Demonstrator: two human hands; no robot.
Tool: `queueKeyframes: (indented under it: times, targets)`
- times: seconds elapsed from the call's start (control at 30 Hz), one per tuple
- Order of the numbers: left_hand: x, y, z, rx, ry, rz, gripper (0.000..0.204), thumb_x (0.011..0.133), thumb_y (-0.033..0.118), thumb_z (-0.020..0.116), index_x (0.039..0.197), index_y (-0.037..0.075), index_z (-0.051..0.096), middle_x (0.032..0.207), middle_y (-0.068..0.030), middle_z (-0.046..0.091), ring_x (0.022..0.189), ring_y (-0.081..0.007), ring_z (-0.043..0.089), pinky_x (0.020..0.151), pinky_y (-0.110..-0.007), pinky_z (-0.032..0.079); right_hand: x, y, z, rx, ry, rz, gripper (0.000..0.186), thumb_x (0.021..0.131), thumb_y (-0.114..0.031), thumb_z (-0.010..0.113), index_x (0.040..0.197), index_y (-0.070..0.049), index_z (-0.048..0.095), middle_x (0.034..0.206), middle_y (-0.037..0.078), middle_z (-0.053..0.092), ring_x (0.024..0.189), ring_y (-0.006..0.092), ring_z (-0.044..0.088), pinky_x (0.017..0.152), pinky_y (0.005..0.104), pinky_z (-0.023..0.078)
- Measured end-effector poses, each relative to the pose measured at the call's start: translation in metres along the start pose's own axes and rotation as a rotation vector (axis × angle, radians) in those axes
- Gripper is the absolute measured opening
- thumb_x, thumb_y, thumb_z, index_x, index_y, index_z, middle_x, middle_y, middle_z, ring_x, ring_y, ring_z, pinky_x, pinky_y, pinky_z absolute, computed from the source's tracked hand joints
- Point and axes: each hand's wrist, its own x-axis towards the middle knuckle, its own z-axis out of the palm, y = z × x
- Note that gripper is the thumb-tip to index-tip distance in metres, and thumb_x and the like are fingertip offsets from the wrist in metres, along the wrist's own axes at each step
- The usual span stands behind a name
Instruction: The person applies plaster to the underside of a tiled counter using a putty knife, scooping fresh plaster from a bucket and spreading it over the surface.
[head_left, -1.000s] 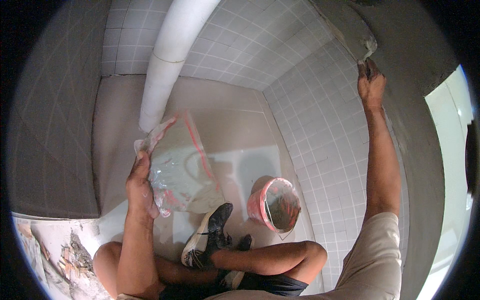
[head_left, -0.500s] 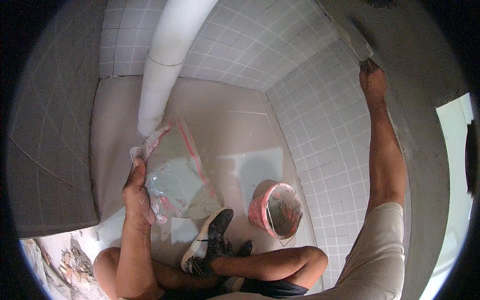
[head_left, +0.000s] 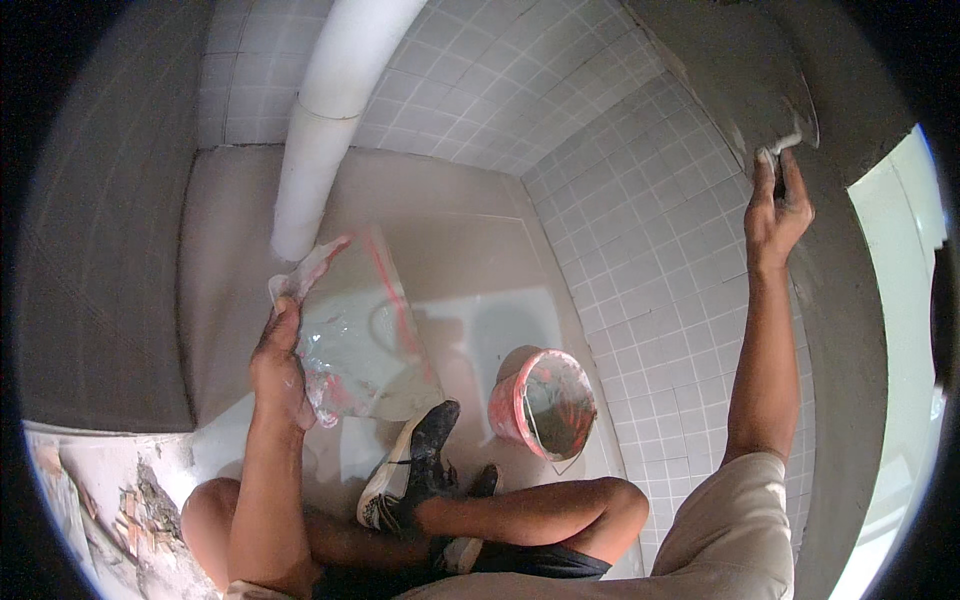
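Observation:
My left hand [head_left: 280, 365] is closed on the edge of a clear plastic bag [head_left: 355, 335] with red stripes and pale smears, which hangs over the floor. High at the right, my right hand [head_left: 780, 220] pinches the pale edge of a scraper [head_left: 788, 143] between thumb and fingers. Its thin blade lies against a smooth grey coated wall surface [head_left: 835, 240], and much of the blade blends into the grey coat. Below and between my hands stands a red bucket [head_left: 513, 410] with a wire handle, smeared inside with grey paste.
A white pipe [head_left: 335, 110] rises from the floor [head_left: 450, 200] at the back left. Small grey tiles [head_left: 620, 220] cover the walls. A dark panel [head_left: 100, 250] is at the left, with broken debris [head_left: 140, 510] below it. My shoe [head_left: 415, 460] is beside the bag.
My right hand has shifted a little right and down along the coated surface, and its grip on the scraper has turned. The left hand still holds the bag, nearly in place.

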Motion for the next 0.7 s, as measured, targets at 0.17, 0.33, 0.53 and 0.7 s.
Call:
queueKeyframes:
  times: [0.17,0.33,0.53,0.7]
  targets:
    - [-0.01,-0.001,0.008,-0.054,-0.048,-0.007,0.056,0.102,0.043,0.055,0.142,0.003,0.052,0.132,-0.0115,0.062,0.116,-0.027,0.061,0.101,-0.041,0.048,-0.009,0.032,0.029,-0.268,-0.12,-0.171,0.037,0.092,-0.033,0.07,0.116,-0.004,0.071,0.105,0.021,0.073,0.099,0.0423,0.069,0.086,0.0484,0.055]
    - [-0.012,-0.002,0.01,-0.044,-0.051,-0.04,0.057,0.102,0.044,0.055,0.142,0.003,0.052,0.133,-0.0118,0.062,0.119,-0.0278,0.06,0.103,-0.042,0.047,0.018,0.08,0.071,-0.339,-0.272,0.095,0.042,0.091,-0.043,0.067,0.113,-0.007,0.073,0.108,0.022,0.071,0.103,0.0446,0.066,0.086,0.0508,0.054]
    - [-0.002,0.003,0.005,-0.024,-0.061,0.024,0.057,0.103,0.044,0.054,0.143,0.003,0.051,0.135,-0.0122,0.061,0.122,-0.0281,0.059,0.104,-0.041,0.046,0.025,0.055,0.04,-0.256,-0.18,0.049,0.041,0.091,-0.037,0.07,0.116,-0.005,0.073,0.111,0.021,0.072,0.105,0.042,0.068,0.089,0.0469,0.054]
    - [-0.001,-0.001,0.008,-0.047,-0.066,-0.009,0.057,0.103,0.043,0.054,0.143,0.002,0.051,0.136,-0.0121,0.06,0.122,-0.0278,0.059,0.104,-0.041,0.046,0.005,0.002,-0.021,-0.103,-0.055,-0.014,0.039,0.091,-0.026,0.073,0.12,0.0,0.071,0.114,0.023,0.072,0.108,0.0353,0.07,0.093,0.0409,0.053]
